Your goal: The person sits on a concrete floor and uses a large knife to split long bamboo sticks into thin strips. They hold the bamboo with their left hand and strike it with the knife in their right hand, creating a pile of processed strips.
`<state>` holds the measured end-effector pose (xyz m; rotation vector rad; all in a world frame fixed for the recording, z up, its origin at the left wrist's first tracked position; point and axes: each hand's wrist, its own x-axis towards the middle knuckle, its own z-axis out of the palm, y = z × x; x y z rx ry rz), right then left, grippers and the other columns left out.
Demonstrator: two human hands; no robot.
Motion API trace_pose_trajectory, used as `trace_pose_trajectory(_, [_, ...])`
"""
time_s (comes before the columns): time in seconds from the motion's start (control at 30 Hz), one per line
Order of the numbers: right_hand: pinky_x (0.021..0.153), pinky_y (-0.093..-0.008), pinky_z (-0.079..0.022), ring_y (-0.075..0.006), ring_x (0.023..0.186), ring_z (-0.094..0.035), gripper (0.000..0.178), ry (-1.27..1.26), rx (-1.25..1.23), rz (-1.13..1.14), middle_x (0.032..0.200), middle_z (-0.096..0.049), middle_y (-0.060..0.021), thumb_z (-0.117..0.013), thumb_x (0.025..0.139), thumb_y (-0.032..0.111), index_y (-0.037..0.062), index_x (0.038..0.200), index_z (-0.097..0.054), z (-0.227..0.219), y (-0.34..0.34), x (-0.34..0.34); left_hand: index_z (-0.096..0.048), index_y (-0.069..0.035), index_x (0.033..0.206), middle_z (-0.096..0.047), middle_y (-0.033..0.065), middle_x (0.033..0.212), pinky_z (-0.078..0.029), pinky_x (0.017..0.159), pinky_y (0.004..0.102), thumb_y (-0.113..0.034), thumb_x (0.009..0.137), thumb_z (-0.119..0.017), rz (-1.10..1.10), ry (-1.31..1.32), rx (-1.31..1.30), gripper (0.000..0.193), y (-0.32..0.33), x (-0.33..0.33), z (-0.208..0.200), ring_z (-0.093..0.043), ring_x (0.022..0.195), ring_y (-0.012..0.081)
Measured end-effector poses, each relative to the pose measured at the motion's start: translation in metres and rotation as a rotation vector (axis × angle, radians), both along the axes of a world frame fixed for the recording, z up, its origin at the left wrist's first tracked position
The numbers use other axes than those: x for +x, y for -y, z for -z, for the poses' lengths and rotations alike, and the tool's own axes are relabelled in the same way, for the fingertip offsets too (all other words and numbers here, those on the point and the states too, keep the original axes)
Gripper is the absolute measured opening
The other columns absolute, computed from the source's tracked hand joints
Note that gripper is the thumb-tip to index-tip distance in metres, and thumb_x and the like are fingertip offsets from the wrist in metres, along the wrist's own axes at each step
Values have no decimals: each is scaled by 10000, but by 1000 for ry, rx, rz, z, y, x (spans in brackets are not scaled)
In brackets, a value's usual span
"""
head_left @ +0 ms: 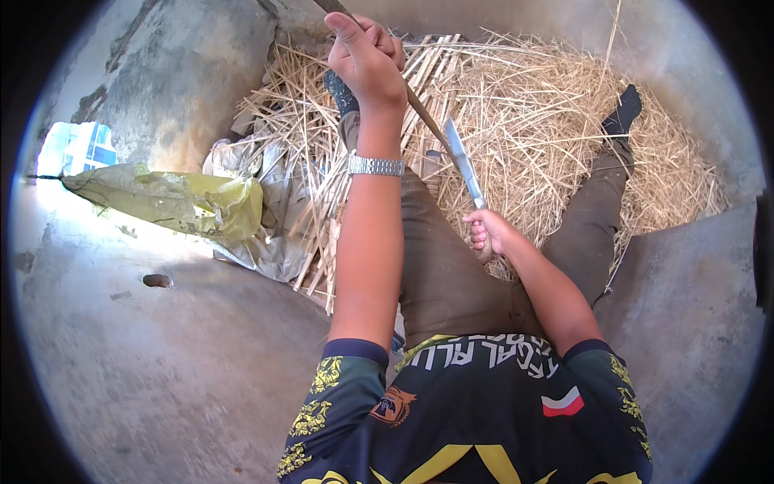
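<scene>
In my raised left hand (367,60), fingers closed, is a long thin brown stick (422,111). It slants from the top edge down to the right, and its lower part runs behind or beside the blade of a large knife (463,164). Whether blade and stick touch, I cannot tell. My right hand (489,231) grips the knife's handle low, above my lap, with the blade pointing up and away. A silver watch (376,165) is on my left wrist.
Straw-like shavings (524,105) cover the ground between and around my outstretched legs. Split pale strips (310,133) lie at the left, beside a yellow plastic sack (210,198) and crumpled whitish sacking (282,194). Grey concrete walls (193,73) surround me.
</scene>
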<state>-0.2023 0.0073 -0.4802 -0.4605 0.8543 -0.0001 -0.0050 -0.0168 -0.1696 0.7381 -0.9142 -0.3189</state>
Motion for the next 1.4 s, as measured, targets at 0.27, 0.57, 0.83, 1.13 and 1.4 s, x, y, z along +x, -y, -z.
trace_pose_trajectory(0.27, [588,-405,-497,-228,526,-580,201,-538,-1207,2,603,-596,-76,-672,874,177,-23,852,-668,-19,-4,7,-512,-136,866,-398,0,582,-385,391,265,-270,1086,-371,-199,121,-246,293,-58,13,-90,-366,438,103])
trace_pose_trajectory(0.57, [367,-319,-372,-130,416,-472,156,-396,-541,308,556,-507,-40,-671,852,104,24,773,-562,18,19,12,-271,-165,633,-213,-27,565,-120,477,279,-583,1043,-334,-252,260,-270,589,-201,82,-239,-147,490,111])
trace_pose_trajectory(0.83, [365,-223,-370,-45,407,-438,315,64,-644,499,555,-493,35,-801,880,289,45,844,-605,-86,38,-13,-332,-192,563,-255,-49,520,-166,432,260,-762,986,-303,-70,115,-31,711,-106,25,-152,-210,464,109])
trace_pose_trajectory(1.13, [382,-210,-364,-38,403,-454,459,221,-864,72,585,-570,32,-869,814,367,37,1099,-723,-139,18,-6,-515,-117,749,-509,-14,657,-348,520,242,-704,973,-461,1165,51,87,631,-19,34,-151,-446,546,101])
trace_pose_trajectory(1.4, [405,-231,-366,-50,429,-462,369,341,-752,167,568,-537,20,-844,863,314,19,943,-638,-130,10,3,-494,-133,809,-370,-73,547,-278,383,211,-579,1056,-387,139,-38,246,520,25,-31,-163,-343,427,56])
